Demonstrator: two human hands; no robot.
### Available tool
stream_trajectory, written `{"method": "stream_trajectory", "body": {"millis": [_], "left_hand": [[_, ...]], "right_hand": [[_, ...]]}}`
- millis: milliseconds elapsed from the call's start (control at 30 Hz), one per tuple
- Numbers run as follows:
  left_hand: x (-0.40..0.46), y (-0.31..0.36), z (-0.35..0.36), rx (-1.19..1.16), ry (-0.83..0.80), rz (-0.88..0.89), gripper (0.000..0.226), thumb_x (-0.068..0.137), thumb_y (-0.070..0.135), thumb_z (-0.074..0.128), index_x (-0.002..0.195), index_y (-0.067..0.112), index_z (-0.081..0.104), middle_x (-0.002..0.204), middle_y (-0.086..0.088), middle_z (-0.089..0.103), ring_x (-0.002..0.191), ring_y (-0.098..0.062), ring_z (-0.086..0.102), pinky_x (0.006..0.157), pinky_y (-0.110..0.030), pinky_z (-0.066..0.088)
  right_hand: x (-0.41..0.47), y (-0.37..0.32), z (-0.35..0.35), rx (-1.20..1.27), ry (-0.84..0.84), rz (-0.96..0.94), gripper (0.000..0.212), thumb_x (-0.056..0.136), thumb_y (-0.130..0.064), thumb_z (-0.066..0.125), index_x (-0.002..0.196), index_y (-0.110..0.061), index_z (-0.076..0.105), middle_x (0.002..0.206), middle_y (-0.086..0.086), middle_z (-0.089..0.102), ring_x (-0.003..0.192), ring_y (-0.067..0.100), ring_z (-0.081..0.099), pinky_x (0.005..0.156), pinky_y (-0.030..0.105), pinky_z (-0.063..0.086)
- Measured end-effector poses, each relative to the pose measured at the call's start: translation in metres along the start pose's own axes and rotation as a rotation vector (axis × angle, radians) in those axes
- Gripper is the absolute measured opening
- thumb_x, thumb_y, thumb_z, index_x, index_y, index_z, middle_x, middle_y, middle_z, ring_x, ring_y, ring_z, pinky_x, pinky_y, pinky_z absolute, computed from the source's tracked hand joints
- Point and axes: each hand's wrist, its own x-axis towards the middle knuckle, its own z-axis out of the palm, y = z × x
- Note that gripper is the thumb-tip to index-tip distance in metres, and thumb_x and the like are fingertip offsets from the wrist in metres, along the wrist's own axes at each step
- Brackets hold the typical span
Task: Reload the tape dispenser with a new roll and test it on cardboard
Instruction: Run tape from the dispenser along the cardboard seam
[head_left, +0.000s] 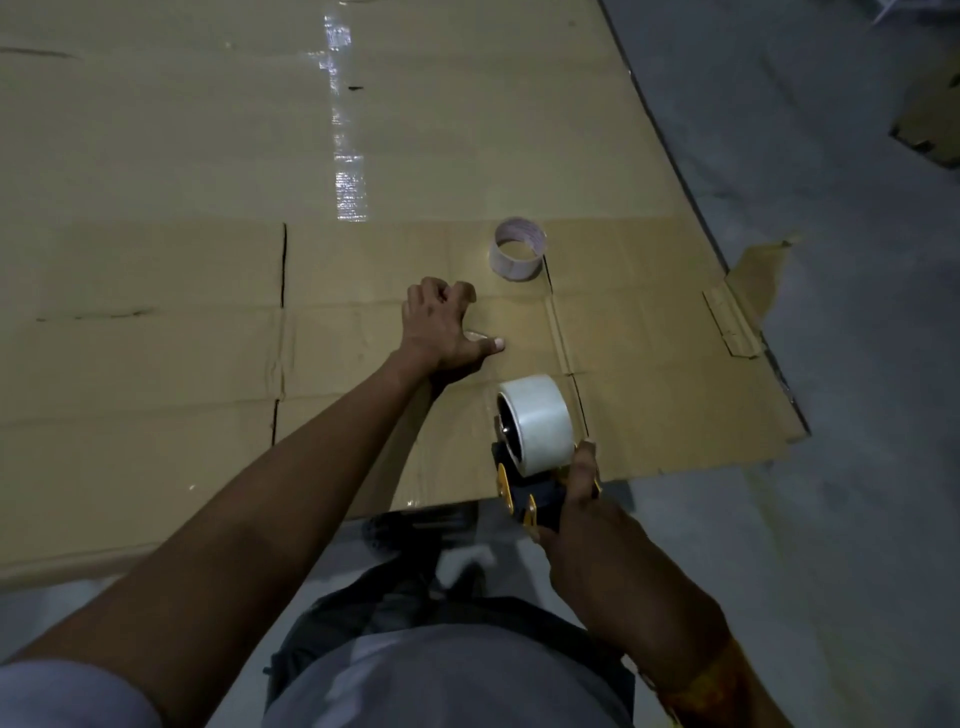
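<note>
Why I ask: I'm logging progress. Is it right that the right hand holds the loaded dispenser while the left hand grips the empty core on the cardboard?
Not quite. In the head view the left hand presses flat on the cardboard; the empty core stands apart, untouched. The right hand does hold the loaded dispenser.

Dim, soft-focus view; glare streaks the cardboard (347, 130), whose edges bow from wide-angle distortion.

Matt brown cardboard (156, 291), glossy tape strip (347, 156)

sleeve (67, 696): short, pale | wristband (711, 680): orange-yellow, right wrist | trousers (363, 623): dark | forearms: bare
</note>
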Motion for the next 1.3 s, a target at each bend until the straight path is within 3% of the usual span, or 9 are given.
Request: {"method": "stream_trajectory", "body": {"millis": [167, 300, 433, 600, 767, 900, 1067, 1233, 1300], "left_hand": [[-0.003, 0.001, -0.003, 0.002, -0.005, -0.008, 0.102, 0.060, 0.090, 0.058, 0.139, 0.025, 0.055, 0.139, -0.015, 0.046, 0.131, -0.038, 0.043, 0.113, -0.043, 0.035], [-0.001, -0.001, -0.001, 0.018, -0.014, 0.012, 0.095, 0.069, 0.084, 0.071, 0.141, 0.026, 0.053, 0.140, -0.015, 0.045, 0.132, -0.038, 0.042, 0.114, -0.043, 0.034], [0.001, -0.004, 0.000, 0.021, -0.005, 0.024, 0.089, 0.074, 0.079, 0.076, 0.141, 0.025, 0.052, 0.139, -0.015, 0.045, 0.131, -0.037, 0.042, 0.112, -0.043, 0.035], [0.001, -0.003, 0.002, 0.010, 0.016, 0.017, 0.089, 0.072, 0.079, 0.077, 0.139, 0.026, 0.053, 0.136, -0.013, 0.046, 0.129, -0.037, 0.043, 0.110, -0.043, 0.036], [0.000, -0.003, 0.001, 0.005, 0.021, 0.018, 0.098, 0.064, 0.090, 0.065, 0.137, 0.026, 0.055, 0.133, -0.013, 0.047, 0.126, -0.037, 0.044, 0.108, -0.044, 0.038], [0.001, -0.004, 0.001, 0.015, 0.013, 0.019, 0.093, 0.070, 0.085, 0.071, 0.139, 0.026, 0.053, 0.137, -0.014, 0.046, 0.128, -0.036, 0.043, 0.109, -0.044, 0.037], [0.002, -0.005, 0.003, 0.007, 0.027, 0.035, 0.088, 0.073, 0.079, 0.076, 0.139, 0.026, 0.053, 0.138, -0.014, 0.046, 0.129, -0.036, 0.043, 0.111, -0.043, 0.036], [0.000, -0.006, 0.004, -0.015, 0.054, 0.047, 0.087, 0.072, 0.080, 0.074, 0.137, 0.025, 0.055, 0.135, -0.014, 0.047, 0.126, -0.036, 0.045, 0.109, -0.043, 0.037], [-0.002, -0.005, 0.003, -0.018, 0.053, 0.041, 0.092, 0.068, 0.085, 0.069, 0.136, 0.024, 0.056, 0.134, -0.014, 0.048, 0.125, -0.036, 0.045, 0.108, -0.043, 0.038]], "right_hand": [[-0.009, 0.002, 0.004, -0.016, 0.027, -0.044, 0.113, 0.100, -0.021, 0.065, 0.158, -0.011, -0.032, 0.098, -0.001, 0.065, 0.063, 0.004, 0.047, 0.062, 0.024, 0.045], [-0.015, 0.004, 0.008, -0.018, 0.034, -0.049, 0.106, 0.104, -0.025, 0.057, 0.157, -0.009, -0.033, 0.116, 0.004, 0.068, 0.077, 0.012, 0.056, 0.073, 0.027, 0.052], [-0.019, 0.004, 0.005, -0.034, -0.007, -0.025, 0.110, 0.103, -0.026, 0.058, 0.154, -0.009, -0.038, 0.119, 0.005, 0.068, 0.069, 0.007, 0.046, 0.067, 0.022, 0.045], [-0.025, 0.007, 0.005, -0.056, -0.013, -0.001, 0.111, 0.103, -0.031, 0.057, 0.152, -0.013, -0.042, 0.115, 0.005, 0.070, 0.077, 0.015, 0.058, 0.073, 0.027, 0.045], [-0.025, 0.003, 0.007, -0.025, -0.056, 0.028, 0.103, 0.108, -0.033, 0.048, 0.151, -0.016, -0.044, 0.115, 0.006, 0.072, 0.060, 0.002, 0.042, 0.065, 0.024, 0.044], [-0.031, -0.003, 0.002, -0.020, -0.081, 0.046, 0.100, 0.109, -0.040, 0.046, 0.154, -0.016, -0.039, 0.125, 0.010, 0.068, 0.095, 0.021, 0.068, 0.074, 0.026, 0.040], [-0.041, -0.006, 0.003, -0.053, -0.090, 0.046, 0.102, 0.109, -0.038, 0.045, 0.149, -0.016, -0.047, 0.135, 0.011, 0.065, 0.104, 0.022, 0.068, 0.078, 0.025, 0.036], [-0.030, 0.002, 0.025, -0.048, -0.072, 0.078, 0.103, 0.108, -0.039, 0.044, 0.148, -0.013, -0.048, 0.131, 0.013, 0.068, 0.086, 0.017, 0.058, 0.064, 0.025, 0.037], [-0.028, 0.003, 0.030, -0.024, -0.040, 0.093, 0.102, 0.108, -0.042, 0.043, 0.149, -0.016, -0.047, 0.127, 0.015, 0.069, 0.086, 0.020, 0.061, 0.070, 0.027, 0.040]]}}
